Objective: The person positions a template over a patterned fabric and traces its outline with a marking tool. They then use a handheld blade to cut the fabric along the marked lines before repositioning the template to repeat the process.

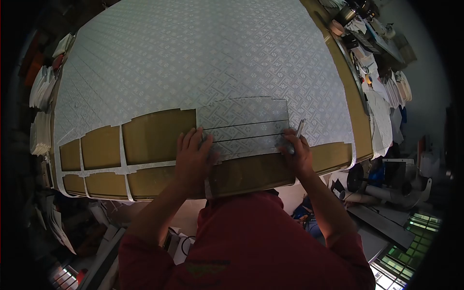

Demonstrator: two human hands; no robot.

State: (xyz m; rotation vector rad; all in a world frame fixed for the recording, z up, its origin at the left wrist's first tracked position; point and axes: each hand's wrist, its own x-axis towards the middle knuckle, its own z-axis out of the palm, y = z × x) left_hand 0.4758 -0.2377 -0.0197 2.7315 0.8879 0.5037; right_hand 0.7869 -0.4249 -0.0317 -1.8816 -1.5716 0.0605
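A large sheet of pale patterned fabric (193,53) covers a brown table (154,135). On the fabric's near edge lies a clear template (246,126) with two dark lines across it. My left hand (193,157) presses flat on the template's left end, fingers spread. At the template's right end my right hand (296,151) grips a thin pen-like tool (300,128) that points up against the template's edge. Rectangular holes cut from the fabric show bare table to the left.
Thin fabric strips (123,154) frame the cut-out openings at the left. Stacks of white pieces (41,87) sit beyond the table's left edge. A cluttered bench (372,43) with tools and papers runs along the right. Machinery (386,188) stands on the floor at lower right.
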